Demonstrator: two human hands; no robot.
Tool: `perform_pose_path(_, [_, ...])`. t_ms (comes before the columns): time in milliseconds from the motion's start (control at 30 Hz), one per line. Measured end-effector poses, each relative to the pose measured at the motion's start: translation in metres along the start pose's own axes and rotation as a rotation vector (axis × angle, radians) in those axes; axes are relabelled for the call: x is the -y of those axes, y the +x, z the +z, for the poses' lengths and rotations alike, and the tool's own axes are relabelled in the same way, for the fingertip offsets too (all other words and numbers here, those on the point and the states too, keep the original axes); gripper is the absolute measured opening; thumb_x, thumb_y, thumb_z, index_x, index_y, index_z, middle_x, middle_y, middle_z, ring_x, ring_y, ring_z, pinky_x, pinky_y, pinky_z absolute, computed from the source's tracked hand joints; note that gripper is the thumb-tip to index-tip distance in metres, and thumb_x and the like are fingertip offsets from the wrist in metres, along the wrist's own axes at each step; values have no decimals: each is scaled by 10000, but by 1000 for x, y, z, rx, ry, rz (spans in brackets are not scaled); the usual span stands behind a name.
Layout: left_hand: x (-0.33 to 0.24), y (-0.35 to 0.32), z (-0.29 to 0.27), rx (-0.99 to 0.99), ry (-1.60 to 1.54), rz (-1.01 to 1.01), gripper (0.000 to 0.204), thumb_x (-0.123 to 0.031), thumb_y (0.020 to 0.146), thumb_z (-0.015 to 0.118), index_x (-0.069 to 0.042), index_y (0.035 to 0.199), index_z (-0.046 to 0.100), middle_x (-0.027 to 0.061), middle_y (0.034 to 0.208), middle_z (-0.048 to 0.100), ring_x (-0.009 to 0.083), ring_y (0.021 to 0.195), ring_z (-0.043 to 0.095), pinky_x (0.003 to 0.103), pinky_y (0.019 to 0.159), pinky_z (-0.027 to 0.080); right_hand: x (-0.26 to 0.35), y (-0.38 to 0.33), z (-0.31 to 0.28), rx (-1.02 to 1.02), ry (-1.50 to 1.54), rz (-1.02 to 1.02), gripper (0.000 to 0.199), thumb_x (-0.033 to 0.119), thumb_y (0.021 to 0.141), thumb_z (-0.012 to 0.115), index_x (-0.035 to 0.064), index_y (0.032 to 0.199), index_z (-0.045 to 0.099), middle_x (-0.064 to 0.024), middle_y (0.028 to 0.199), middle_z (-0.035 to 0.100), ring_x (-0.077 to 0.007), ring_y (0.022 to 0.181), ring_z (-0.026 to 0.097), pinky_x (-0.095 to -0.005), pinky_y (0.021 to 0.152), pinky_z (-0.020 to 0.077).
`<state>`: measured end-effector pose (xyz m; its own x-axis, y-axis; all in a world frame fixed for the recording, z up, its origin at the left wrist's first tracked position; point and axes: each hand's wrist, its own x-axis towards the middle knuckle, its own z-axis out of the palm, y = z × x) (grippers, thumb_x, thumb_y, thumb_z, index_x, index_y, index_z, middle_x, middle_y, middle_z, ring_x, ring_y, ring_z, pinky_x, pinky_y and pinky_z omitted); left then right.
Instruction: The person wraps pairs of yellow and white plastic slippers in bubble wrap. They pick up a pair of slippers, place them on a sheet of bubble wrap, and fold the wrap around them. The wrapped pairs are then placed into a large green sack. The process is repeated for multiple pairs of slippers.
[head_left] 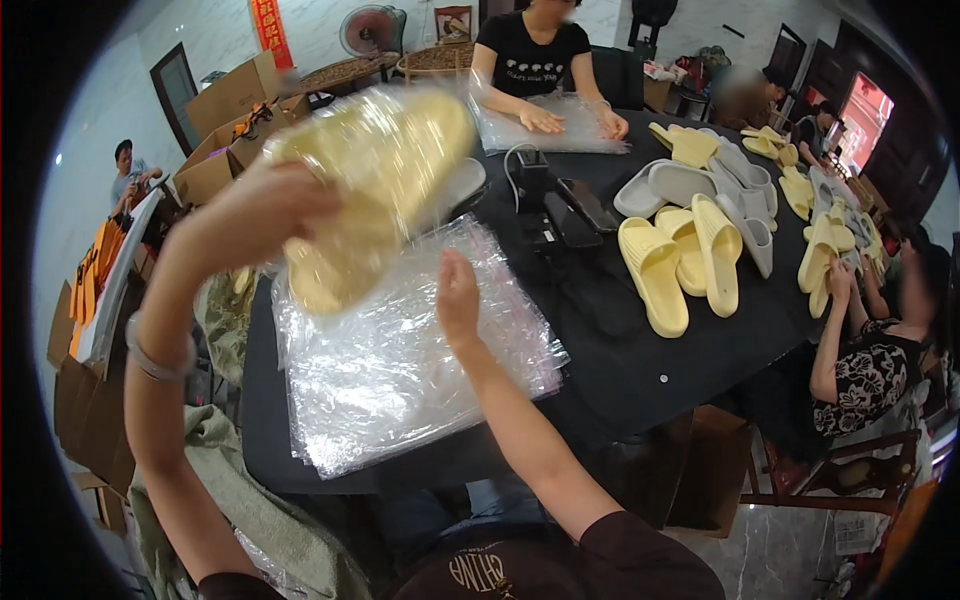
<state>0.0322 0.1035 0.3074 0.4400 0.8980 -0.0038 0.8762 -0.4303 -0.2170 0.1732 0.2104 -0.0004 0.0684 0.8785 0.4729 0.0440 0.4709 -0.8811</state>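
My left hand (275, 215) is raised at the left, closed on a clear plastic bag with a pair of yellow slippers (355, 240) inside. Motion blurs the bag and the fingers around it. Below it, a stack of clear plastic bags (390, 380) lies flat on the black-covered table. My right hand (459, 298) hovers over the right part of that stack, its fingers drawn together and nothing visible in them. A grey slipper (462, 185) shows partly behind the bagged pair.
Phones (588, 205) and a black box with a cable (533, 175) lie mid-table. Loose yellow slippers (655, 275) and grey slippers (745, 200) cover the right side. Across the table, a person's hands (541, 118) rest on plastic bags. Others sit at right. Cardboard boxes (235, 100) stand left.
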Motion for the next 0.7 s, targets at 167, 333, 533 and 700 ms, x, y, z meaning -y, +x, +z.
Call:
perform_pose_path(167, [-42,-3,126,248,234,232,204,-37,778,551,-112,953,625,64,1089,630,203,1142,535,404,1073,310,-53,1,-20,140,1371,730,309,272,911,508,1,1027,601,-157,990,633,-274,874,647,-417,746,552])
perform_pose_path(333, [-69,-8,220,-161,-29,-76,203,-84,779,552,-39,972,597,80,1084,608,276,1215,464,454,1056,314,-44,44,-56,-88,1053,825,360,278,893,517,-31,1064,583,-177,1052,621,-296,972,615,-405,856,496])
perform_pose_path(533, [-93,-8,255,-629,-319,-155,202,-15,794,536,-82,960,631,48,1087,632,283,1222,493,449,1059,317,30,67,-113,-110,-261,-29,357,256,900,507,3,1139,584,-197,1210,567,-350,1069,567,-434,907,446])
perform_pose_path(700, [-93,-12,255,-673,-418,-171,247,-6,798,548,-103,990,668,38,1109,638,278,1228,495,443,1053,319,49,91,-216,142,-1040,80,314,287,880,547,87,1107,634,-167,1125,613,-387,1057,568,-486,896,450])
